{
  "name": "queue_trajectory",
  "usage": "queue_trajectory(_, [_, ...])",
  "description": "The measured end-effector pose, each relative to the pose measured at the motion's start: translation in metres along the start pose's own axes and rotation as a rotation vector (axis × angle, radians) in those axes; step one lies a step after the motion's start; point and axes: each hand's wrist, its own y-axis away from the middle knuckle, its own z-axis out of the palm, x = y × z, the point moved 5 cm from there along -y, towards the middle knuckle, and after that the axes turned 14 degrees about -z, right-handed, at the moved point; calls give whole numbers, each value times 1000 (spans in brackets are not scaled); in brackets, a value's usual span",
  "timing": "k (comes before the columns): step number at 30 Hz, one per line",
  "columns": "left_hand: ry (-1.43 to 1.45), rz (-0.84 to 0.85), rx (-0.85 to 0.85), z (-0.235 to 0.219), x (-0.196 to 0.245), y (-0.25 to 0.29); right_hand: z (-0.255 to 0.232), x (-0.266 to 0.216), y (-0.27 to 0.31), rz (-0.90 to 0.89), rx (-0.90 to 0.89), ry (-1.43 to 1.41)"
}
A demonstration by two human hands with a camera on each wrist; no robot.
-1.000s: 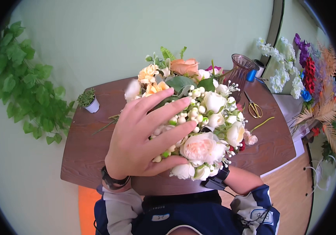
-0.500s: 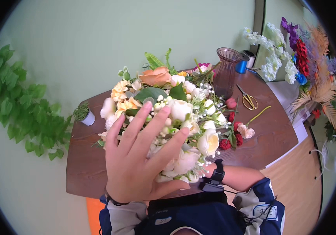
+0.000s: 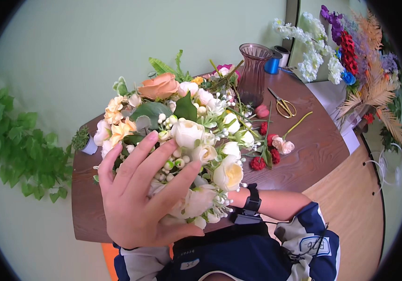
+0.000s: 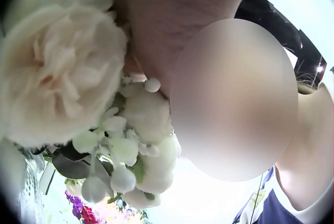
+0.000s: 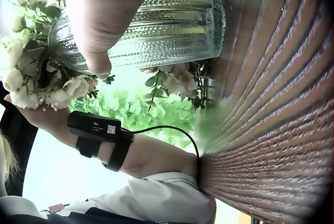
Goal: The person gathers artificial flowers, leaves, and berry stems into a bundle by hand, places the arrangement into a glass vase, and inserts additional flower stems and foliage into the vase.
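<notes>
The bouquet (image 3: 189,134) stands in the clear vase (image 5: 169,31) on the worktop (image 3: 315,140). The right hand (image 5: 107,18) grasps the vase; above it, the left hand (image 3: 142,196), unclenched, spreads over the blooms (gold-handled scissors (image 3: 284,108) lie to the vase's right).

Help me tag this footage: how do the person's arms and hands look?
Left hand and right hand are bare. Both wrists carry black straps and cabled boxes, the left with a square code. Navy and grey sleeves, the right with a white patch.
</notes>
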Motion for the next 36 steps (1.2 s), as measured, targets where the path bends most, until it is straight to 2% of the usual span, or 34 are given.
queue_trajectory(2, [-42,92,20,1,0,2,2,3,2,103,-15,-129])
queue_trajectory(6, [-46,84,-8,0,-2,1,0,-1,2,109,42,-133])
queue_trajectory(8, [-37,94,-31,-1,-4,0,5,5,5,222,35,-271])
queue_trajectory(11, [-33,102,-79,-1,-10,-2,8,8,7,231,53,-325])
queue_trajectory(12, [-33,97,-79,-3,-11,-3,10,9,8,233,48,-327])
queue_trajectory(14, [-35,97,-115,-4,-14,-5,7,4,5,113,80,-91])
queue_trajectory(15, [25,33,-66,-6,-16,-7,17,16,21,523,-172,-284])
queue_trajectory(16, [24,32,-66,-6,-18,-6,17,22,25,523,-173,-284])
queue_trajectory(18, [43,45,-64,-9,-24,-4,13,16,10,55,-281,83])
queue_trajectory(19, [48,50,-65,-9,-25,-4,4,24,12,259,-250,-160])
queue_trajectory(20, [46,51,-65,-10,-26,-4,-8,33,6,258,-248,-160])
queue_trajectory(22, [53,66,-70,-11,-27,-4,-20,52,5,203,-589,-95])
queue_trajectory(23, [52,71,-71,-11,-27,-3,-30,64,10,245,-535,-112])
queue_trajectory(24, [63,79,-62,-11,-27,-3,-56,38,-15,-19,-453,19])
queue_trajectory(25, [73,85,-52,-12,-28,-2,-67,50,-12,108,-470,-46])
queue_trajectory(26, [73,85,-49,-12,-28,-3,-82,52,-16,157,-516,37])
queue_trajectory(28, [87,76,-51,-12,-28,-3,-115,62,-8,441,-654,284])
queue_trajectory(31, [94,66,-38,-12,-29,-2,-156,68,6,568,-609,644])
queue_trajectory(34, [93,64,-24,-11,-27,-3,-169,68,9,724,-644,592])
queue_trajectory(36, [90,57,-25,-11,-26,-3,-163,71,11,664,-655,626])
